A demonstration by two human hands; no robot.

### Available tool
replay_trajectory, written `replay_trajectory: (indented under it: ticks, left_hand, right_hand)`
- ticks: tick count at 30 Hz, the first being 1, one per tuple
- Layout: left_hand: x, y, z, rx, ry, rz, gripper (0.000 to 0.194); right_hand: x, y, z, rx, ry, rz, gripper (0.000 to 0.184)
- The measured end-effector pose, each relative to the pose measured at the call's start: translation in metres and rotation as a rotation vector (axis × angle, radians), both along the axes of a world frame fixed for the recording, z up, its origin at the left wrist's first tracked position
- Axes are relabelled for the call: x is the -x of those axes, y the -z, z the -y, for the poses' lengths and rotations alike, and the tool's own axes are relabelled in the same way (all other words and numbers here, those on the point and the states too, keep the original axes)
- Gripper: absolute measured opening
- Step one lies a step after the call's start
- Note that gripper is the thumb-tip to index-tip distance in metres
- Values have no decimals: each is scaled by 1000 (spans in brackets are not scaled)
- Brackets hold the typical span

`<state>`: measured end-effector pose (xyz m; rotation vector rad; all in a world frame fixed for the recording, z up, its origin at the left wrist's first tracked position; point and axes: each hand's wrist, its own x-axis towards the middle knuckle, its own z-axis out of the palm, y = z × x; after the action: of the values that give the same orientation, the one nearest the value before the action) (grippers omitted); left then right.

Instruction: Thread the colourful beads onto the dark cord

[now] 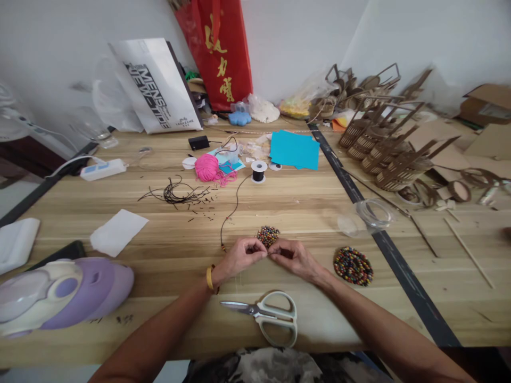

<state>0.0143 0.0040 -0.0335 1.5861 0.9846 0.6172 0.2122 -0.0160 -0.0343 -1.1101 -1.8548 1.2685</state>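
My left hand [244, 256] and my right hand [293, 257] meet over the table, fingertips pinched close together. Between them is the end of a thin dark cord [238, 198], which runs from a white spool of black cord [258, 172] and carries a few beads near my left hand. Whether a bead sits in the right fingertips is too small to tell. Just beyond the fingers lies a small heap of colourful beads [268, 235]. A coiled string of beads [353, 266] rests right of my right forearm. White-handled scissors [265, 315] lie nearer me, below the hands.
Cut black cords [175, 192], pink yarn [206, 167] and blue sheets [294, 150] lie farther back. A purple-and-white appliance [85, 292] and white paper [118, 233] are at left. Small brown baskets [383, 143], a clear tubing coil [374, 214] and sticks [469, 252] occupy the right.
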Motion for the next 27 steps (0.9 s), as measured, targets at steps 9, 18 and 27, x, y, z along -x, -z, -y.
replay_trajectory:
  ticks: [9, 18, 27]
  left_hand:
    - [2, -3, 0, 5, -9, 5, 14]
    - [3, -4, 0, -5, -1, -2, 12]
    - [4, 2, 0, -16, 9, 1, 14]
  right_hand:
    - [1, 5, -2, 25, 41, -38, 17]
    - [2, 8, -3, -8, 30, -68, 19]
    - [1, 7, -3, 43, 24, -74, 21]
